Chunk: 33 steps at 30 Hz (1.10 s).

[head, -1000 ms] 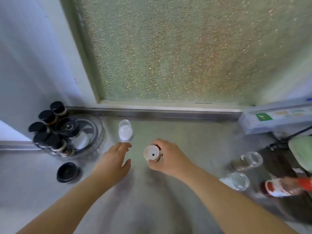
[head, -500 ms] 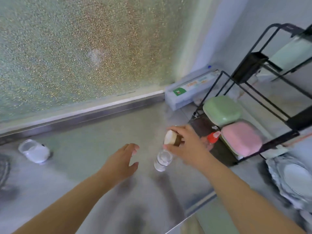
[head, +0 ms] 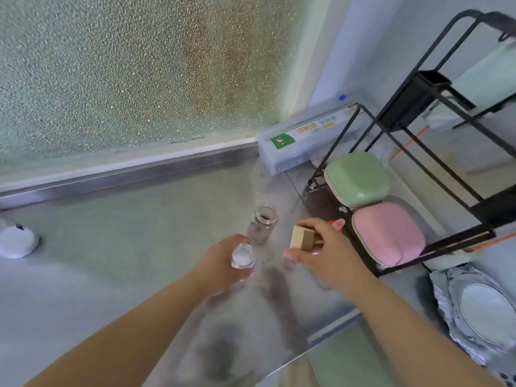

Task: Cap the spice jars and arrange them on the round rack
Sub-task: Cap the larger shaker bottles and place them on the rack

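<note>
The left hand grips an open clear glass jar of white powder upright, steadying it, while the right hand pinches a tan cap beside it, probably to close it

Soft daylight comes through the frosted window at the far side and fills the scene evenly, bright but a little hazy. The steel counter carries a pale sheen and dull, smeared shadows of the forearms near the bottom. The wide lens bends straight lines, so the black wire rack on the right leans outward. Edges are soft, and the white jar at far left is blurred
</note>
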Motion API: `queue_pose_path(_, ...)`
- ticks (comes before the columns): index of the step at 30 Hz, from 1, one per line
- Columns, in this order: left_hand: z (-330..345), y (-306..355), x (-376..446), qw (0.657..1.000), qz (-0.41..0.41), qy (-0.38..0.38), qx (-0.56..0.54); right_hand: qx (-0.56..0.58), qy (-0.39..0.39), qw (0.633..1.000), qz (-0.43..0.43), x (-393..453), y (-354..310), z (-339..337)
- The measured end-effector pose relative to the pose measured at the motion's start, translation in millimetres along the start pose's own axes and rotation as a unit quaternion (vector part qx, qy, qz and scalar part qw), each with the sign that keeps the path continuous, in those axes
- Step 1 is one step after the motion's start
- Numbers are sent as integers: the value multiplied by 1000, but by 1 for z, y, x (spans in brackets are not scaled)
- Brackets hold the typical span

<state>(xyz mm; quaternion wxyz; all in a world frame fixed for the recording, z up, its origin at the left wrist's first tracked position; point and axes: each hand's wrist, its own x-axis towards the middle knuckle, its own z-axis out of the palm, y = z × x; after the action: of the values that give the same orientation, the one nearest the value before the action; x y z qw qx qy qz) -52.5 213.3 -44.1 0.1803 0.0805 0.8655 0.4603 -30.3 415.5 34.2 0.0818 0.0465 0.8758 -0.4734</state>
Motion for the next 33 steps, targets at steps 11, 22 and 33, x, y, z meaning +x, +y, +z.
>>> queue_pose_path(11, -20, 2, 11, 997, -61, 48, 0, -21, -65, 997, -23, 10, -3, 16)
queue_pose_path(22, -134, -61, -87, 959, -166, 231, 20, -64, -190, 967, -157, 58, -91, 135)
queue_pose_path(33, -230, -166, -136, 896, -260, 358, -44, -64, -265, 954, -128, 56, -157, 252)
